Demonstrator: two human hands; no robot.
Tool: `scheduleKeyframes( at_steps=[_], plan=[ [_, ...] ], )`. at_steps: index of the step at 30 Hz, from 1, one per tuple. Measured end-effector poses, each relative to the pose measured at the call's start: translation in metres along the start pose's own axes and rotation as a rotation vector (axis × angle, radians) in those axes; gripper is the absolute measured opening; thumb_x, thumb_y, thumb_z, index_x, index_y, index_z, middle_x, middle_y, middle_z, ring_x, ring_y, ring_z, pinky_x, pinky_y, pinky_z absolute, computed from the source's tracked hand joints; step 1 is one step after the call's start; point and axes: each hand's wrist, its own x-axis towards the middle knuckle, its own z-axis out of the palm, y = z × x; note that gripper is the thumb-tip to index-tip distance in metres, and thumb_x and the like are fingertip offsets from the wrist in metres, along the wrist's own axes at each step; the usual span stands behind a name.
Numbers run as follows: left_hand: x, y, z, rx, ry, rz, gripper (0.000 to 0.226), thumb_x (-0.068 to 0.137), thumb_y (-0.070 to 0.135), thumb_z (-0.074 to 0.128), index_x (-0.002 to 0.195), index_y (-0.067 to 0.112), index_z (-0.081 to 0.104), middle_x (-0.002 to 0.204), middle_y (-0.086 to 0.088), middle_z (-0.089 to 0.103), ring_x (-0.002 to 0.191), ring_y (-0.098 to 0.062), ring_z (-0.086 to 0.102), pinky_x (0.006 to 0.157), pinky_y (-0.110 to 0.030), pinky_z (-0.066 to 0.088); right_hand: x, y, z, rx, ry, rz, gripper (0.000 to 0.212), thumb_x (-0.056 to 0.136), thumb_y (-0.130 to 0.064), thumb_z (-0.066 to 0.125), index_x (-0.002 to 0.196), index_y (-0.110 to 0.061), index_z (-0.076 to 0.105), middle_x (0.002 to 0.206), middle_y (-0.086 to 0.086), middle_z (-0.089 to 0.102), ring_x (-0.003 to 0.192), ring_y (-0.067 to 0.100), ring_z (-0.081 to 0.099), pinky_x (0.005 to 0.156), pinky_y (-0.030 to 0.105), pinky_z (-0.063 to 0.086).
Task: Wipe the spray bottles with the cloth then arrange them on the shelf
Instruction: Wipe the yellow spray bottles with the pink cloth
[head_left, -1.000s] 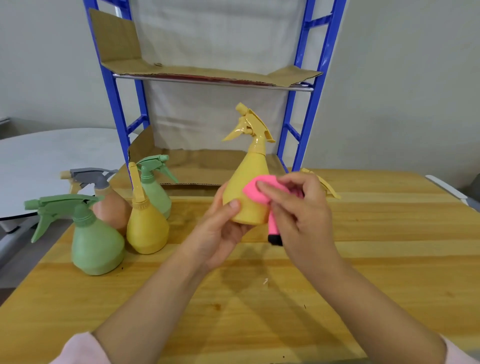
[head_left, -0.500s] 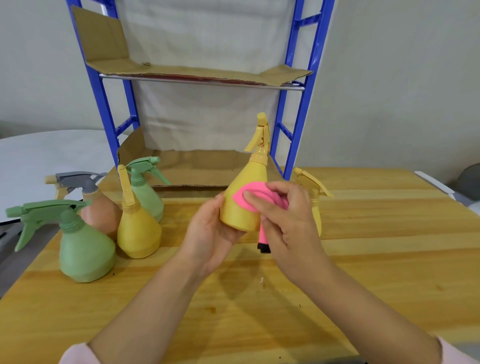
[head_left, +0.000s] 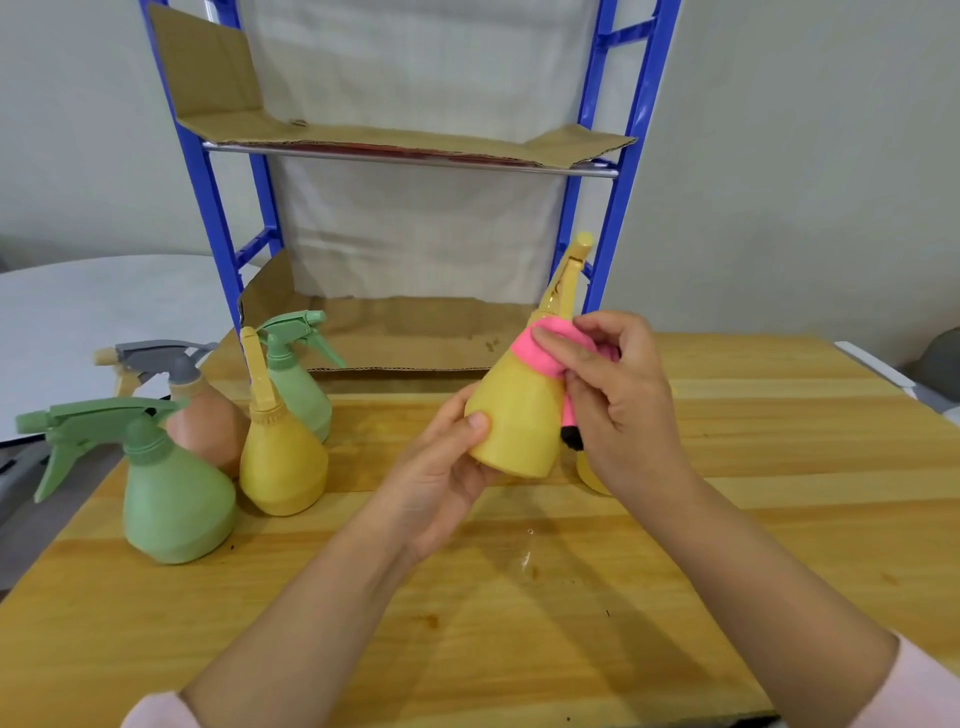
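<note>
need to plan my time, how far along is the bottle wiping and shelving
Early on. No bottle stands on the shelf yet. In hand: the left hand holds a yellow bottle while the right hand presses the pink cloth to its neck. Left: four bottles wait on the table, and another yellow one sits partly hidden behind the right hand. Whether any is wiped cannot be told.

Wooden table (head_left: 779, 467), four spray bottles (head_left: 280, 467) standing at left, cardboard-lined blue shelf rack (head_left: 218, 218) at back
</note>
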Motion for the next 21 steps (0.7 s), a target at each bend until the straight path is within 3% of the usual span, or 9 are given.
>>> scheduleKeyframes(
  at_steps=[4, 9, 14, 18, 21],
  plan=[
    [0.000, 0.002, 0.002, -0.044, -0.049, -0.015, 0.095, 0.050, 0.040, 0.090, 0.133, 0.017, 0.048, 0.121, -0.007, 0.063, 0.100, -0.019, 0.064, 0.075, -0.032, 0.055, 0.000, 0.000, 0.004, 0.035, -0.015, 0.015, 0.045, 0.091, -0.001, 0.049, 0.129, -0.023, 0.058, 0.122, -0.003, 0.041, 0.116, 0.018, 0.044, 0.101, 0.032, 0.044],
    [0.001, 0.000, 0.007, -0.011, -0.017, -0.033, 0.093, 0.059, 0.049, 0.082, 0.136, 0.016, 0.041, 0.132, -0.018, 0.054, 0.112, -0.033, 0.057, 0.093, -0.056, 0.048, -0.016, -0.001, 0.009, -0.016, -0.047, -0.008, 0.050, 0.090, 0.001, 0.050, 0.131, -0.026, 0.055, 0.124, -0.001, 0.043, 0.117, 0.023, 0.044, 0.099, 0.039, 0.043],
    [0.007, 0.007, 0.011, -0.039, 0.110, 0.026, 0.067, 0.084, 0.043, 0.056, 0.136, 0.005, 0.039, 0.128, -0.025, 0.056, 0.112, -0.035, 0.059, 0.095, -0.048, 0.050, -0.049, -0.013, 0.017, -0.138, -0.083, -0.226, 0.034, 0.094, -0.010, 0.052, 0.123, -0.023, 0.064, 0.121, 0.003, 0.046, 0.110, 0.018, 0.039, 0.096, 0.022, 0.035],
    [0.007, 0.010, 0.012, -0.111, 0.078, 0.008, 0.055, 0.082, 0.028, 0.055, 0.133, 0.008, 0.045, 0.109, -0.017, 0.067, 0.094, -0.027, 0.066, 0.085, -0.039, 0.054, -0.051, -0.013, 0.023, -0.036, -0.018, -0.082, 0.029, 0.098, -0.031, 0.052, 0.119, -0.019, 0.067, 0.117, 0.003, 0.049, 0.111, 0.010, 0.040, 0.094, 0.017, 0.037],
    [0.008, 0.009, 0.007, -0.112, 0.028, 0.042, 0.053, 0.082, 0.017, 0.059, 0.132, 0.014, 0.045, 0.109, -0.014, 0.067, 0.096, -0.025, 0.066, 0.085, -0.040, 0.054, -0.044, -0.013, 0.021, -0.093, 0.004, -0.164, 0.034, 0.092, -0.007, 0.057, 0.122, -0.022, 0.064, 0.117, 0.006, 0.050, 0.108, 0.017, 0.041, 0.092, 0.022, 0.039]
  ],
)
